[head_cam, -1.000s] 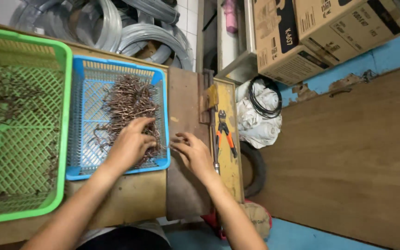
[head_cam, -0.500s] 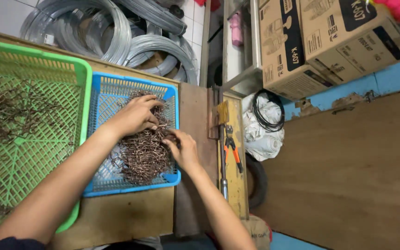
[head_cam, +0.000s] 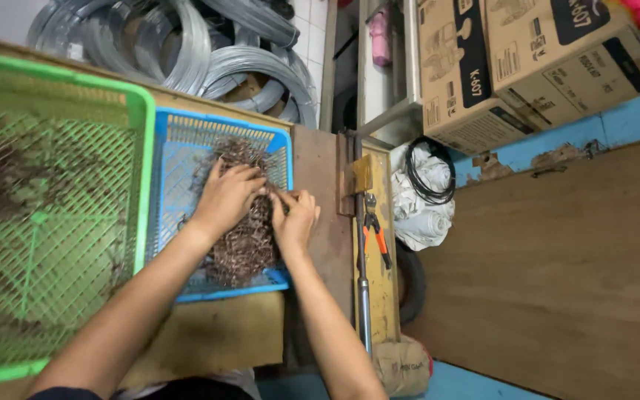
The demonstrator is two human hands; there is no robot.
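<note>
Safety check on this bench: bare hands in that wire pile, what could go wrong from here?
1. Both the left hand and right hand press bare into the rusty wire pieces; cuts or punctures seem likely.
2. The blue basket is open mesh; short pieces may slip through.
3. The orange-handled pliers lie near the bench edge and could be knocked off.

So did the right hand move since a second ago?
Yes. The right hand was on the wooden board beside the blue basket; now it reaches left over the basket's edge into the pile of brown wire pieces, touching the left hand.
</note>
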